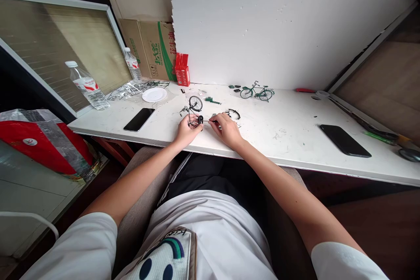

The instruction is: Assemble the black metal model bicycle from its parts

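Note:
My left hand [189, 131] is closed around a partly assembled model bicycle [193, 107], held near the table's front edge. One spoked wheel and the handlebar stick up beyond my fingers, and a round black part faces right. My right hand [227, 130] pinches a small screwdriver [207, 121], its thin shaft pointing left at the black part. Whether the tip touches a screw is too small to tell. Just past my right hand lies a curved black part [234, 114]. A green part [212, 100] rests farther back, and a complete green model bicycle [257, 92] stands near the wall.
On the left are a phone [139, 119], a white plate [154, 95], plastic wrap [126, 91] and water bottles [88, 87]. A red box [182, 70] stands before a cardboard carton [149, 50]. Another phone [345, 141] and a mouse [409, 154] lie on the right.

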Motion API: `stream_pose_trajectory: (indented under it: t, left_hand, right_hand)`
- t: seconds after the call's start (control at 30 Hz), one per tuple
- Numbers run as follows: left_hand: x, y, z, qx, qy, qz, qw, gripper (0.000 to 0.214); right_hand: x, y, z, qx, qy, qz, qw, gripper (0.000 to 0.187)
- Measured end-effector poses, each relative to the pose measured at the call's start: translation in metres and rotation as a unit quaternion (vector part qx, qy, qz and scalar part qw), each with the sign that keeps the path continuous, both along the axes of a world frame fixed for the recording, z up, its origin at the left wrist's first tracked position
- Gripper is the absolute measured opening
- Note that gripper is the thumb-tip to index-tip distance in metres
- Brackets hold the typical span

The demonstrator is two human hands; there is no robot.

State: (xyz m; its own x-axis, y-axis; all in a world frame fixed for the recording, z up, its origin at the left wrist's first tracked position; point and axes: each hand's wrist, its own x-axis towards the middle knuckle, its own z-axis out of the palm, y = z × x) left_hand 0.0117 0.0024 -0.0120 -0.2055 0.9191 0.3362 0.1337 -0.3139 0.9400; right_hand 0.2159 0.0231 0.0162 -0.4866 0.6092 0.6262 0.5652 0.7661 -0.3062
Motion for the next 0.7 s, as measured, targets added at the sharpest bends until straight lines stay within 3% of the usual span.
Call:
stream_pose_trajectory:
  t: [0.7]
  left_hand:
    - [-0.0006,-0.0023,-0.0008,0.039,0.084,0.035,0.995,0.043]
  right_hand:
    - [-0.0001,0.0025,-0.0016,0.009,0.0,0.03,1.0,0.032]
